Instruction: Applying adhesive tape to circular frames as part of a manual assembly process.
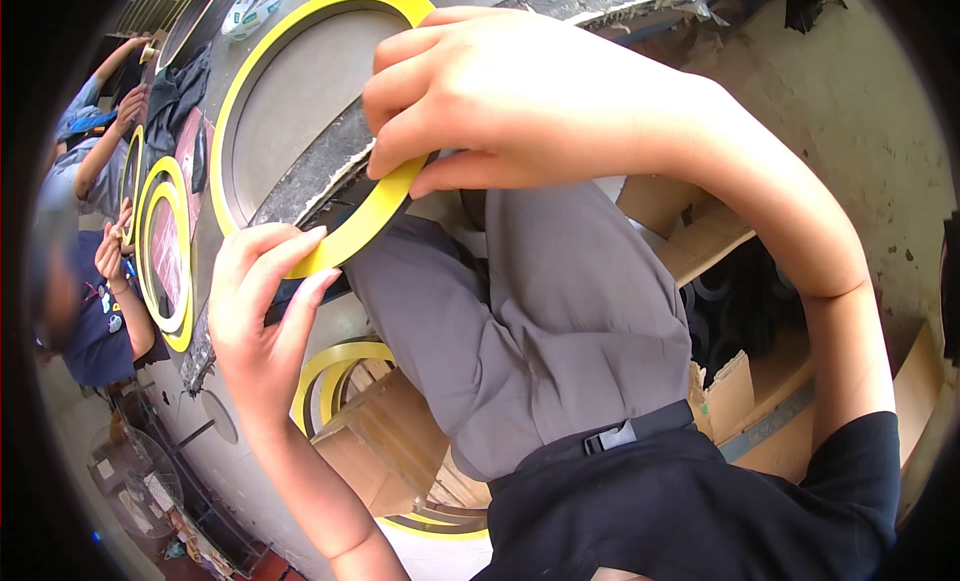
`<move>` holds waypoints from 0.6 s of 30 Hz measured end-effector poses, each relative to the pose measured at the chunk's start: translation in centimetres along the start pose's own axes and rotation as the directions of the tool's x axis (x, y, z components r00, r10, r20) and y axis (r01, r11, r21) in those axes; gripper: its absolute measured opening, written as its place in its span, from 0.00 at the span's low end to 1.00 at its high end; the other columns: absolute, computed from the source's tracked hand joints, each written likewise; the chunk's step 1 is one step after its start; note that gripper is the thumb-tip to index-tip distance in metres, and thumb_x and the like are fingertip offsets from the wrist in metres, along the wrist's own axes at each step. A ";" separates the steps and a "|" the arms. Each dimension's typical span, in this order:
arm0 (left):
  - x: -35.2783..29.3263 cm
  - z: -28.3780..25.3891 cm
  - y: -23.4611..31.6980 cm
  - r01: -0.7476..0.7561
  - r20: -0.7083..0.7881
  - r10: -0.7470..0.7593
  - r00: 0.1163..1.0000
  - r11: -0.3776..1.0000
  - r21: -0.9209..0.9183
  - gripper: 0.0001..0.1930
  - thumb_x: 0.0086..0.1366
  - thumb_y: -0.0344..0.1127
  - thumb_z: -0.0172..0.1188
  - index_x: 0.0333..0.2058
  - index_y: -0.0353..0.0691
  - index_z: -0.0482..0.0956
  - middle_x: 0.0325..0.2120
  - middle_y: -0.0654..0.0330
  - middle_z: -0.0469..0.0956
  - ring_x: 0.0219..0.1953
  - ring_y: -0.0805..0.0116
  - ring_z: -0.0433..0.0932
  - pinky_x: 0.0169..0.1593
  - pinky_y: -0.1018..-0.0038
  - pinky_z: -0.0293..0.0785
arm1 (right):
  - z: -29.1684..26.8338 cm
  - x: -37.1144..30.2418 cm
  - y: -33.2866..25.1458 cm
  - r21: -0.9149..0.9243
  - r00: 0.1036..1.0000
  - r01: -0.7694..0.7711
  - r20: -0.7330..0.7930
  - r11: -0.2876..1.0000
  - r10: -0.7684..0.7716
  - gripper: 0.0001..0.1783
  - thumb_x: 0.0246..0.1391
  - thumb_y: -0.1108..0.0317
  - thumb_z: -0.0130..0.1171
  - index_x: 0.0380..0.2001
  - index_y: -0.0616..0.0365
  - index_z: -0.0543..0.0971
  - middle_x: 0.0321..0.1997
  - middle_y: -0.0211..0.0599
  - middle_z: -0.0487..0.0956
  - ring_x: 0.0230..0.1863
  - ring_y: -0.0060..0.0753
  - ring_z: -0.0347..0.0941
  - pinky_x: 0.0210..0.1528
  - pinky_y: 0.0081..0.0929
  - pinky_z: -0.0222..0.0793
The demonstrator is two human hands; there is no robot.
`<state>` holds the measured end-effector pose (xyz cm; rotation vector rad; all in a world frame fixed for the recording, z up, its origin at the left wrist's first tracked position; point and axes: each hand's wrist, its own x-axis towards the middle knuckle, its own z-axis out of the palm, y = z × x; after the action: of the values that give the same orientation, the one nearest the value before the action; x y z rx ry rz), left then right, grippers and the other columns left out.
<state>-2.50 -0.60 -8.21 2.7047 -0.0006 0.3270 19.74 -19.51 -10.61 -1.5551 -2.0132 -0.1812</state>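
Note:
A large flat yellow ring (366,224) overhangs the worn black edge (315,166) of the grey table, its far part over the tabletop. Its near rim is pinched between the thumb and fingers of my left hand (258,306). My right hand (470,96) grips the same ring farther right, fingers curled over the band and thumb beneath it. The ring's upper right stretch is hidden behind my right hand.
More yellow rings (180,326) rest at the table's left, near two people, one in a dark shirt (105,331). Below are a cardboard box (385,441), yellow rings (318,366) and a box of black round parts (735,301). A plastic packet (258,8) lies at the back.

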 end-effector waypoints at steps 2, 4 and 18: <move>0.2 -0.1 0.1 0.033 0.002 -0.033 0.999 0.999 -0.020 0.17 0.55 0.19 0.67 0.45 0.31 0.82 0.40 0.54 0.76 0.43 0.63 0.76 0.49 0.74 0.73 | 0.2 0.1 0.8 0.107 1.000 -0.015 -0.011 0.994 0.016 0.10 0.49 0.64 0.67 0.34 0.56 0.86 0.33 0.36 0.80 0.47 0.42 0.77 0.51 0.36 0.73; 0.4 -0.4 0.2 0.069 0.008 -0.069 0.998 0.997 -0.038 0.17 0.55 0.20 0.68 0.45 0.31 0.82 0.39 0.55 0.76 0.42 0.63 0.76 0.48 0.74 0.72 | 0.2 0.2 1.1 0.131 0.999 -0.040 0.011 0.991 0.039 0.10 0.49 0.64 0.67 0.35 0.56 0.86 0.33 0.36 0.80 0.46 0.42 0.77 0.51 0.36 0.73; 5.8 -3.0 -5.7 0.489 -0.409 -0.367 0.836 0.836 0.249 0.16 0.65 0.42 0.65 0.42 0.33 0.83 0.33 0.55 0.78 0.35 0.60 0.78 0.40 0.66 0.73 | -3.9 3.9 1.4 -0.074 0.972 -0.201 -0.139 0.977 0.189 0.18 0.54 0.53 0.67 0.38 0.56 0.84 0.39 0.37 0.80 0.50 0.43 0.76 0.53 0.39 0.73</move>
<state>2.75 6.07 -6.46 2.8293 0.8426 0.7105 21.80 -17.55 -5.74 -1.7377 -1.7603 -0.2892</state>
